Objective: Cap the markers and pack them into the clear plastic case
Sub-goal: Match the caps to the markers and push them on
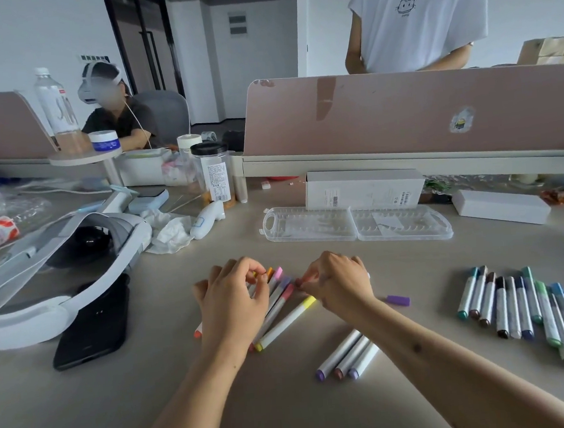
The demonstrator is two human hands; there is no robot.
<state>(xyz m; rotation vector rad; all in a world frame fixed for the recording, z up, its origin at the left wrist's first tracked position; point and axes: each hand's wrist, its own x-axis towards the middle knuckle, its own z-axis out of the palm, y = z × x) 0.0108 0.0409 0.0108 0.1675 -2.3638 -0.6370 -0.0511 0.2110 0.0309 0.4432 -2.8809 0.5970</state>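
left hand [233, 295] curls its fingers on an orange marker [269, 273] to steady it; right hand [338, 283] pinches what looks like a red cap [299, 282], likely for capping. case [355, 223] lies open behind, unfilled.

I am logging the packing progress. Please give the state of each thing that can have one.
clear plastic case, open, empty, lying flat.
purple cap, loose, off any marker.
right row of markers, capped, side by side.
left hand, grips the marker bundle.
right hand, pinches a small red piece.
jar, lid on.
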